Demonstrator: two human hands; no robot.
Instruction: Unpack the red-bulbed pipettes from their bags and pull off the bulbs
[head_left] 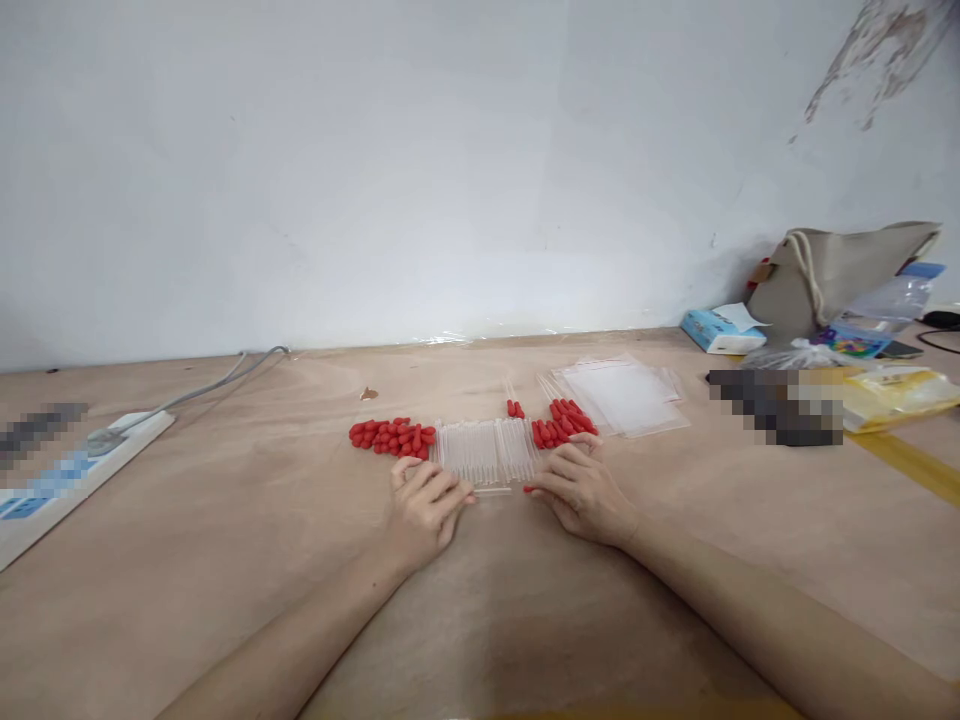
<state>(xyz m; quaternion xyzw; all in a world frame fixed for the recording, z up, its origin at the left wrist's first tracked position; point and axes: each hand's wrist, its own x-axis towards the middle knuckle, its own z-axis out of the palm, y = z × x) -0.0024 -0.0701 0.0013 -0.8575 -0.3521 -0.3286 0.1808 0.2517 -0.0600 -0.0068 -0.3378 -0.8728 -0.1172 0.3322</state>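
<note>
Between its fingertips my left hand [427, 510] pinches a thin clear dropper tube [493, 492], which points right. My right hand [586, 492] is closed on a small red rubber bulb [528, 489], a short gap from the tube's end. Just beyond both hands lies a row of clear tubes [484, 452]. Loose red bulbs [386, 436] are heaped at the row's left end. More red bulbs [564, 424] sit at its right end, some with tubes fitted and pointing away. Two droppers with red bulbs [515, 408] lie behind the row.
Clear plastic bags [622, 395] are stacked behind the right-hand bulbs. Farther right are a blue tissue pack [724, 332], a grey-beige bag [847, 275] and a yellow package [900, 395]. A white power strip [142, 432] with a grey cable lies at left; a wall stands behind.
</note>
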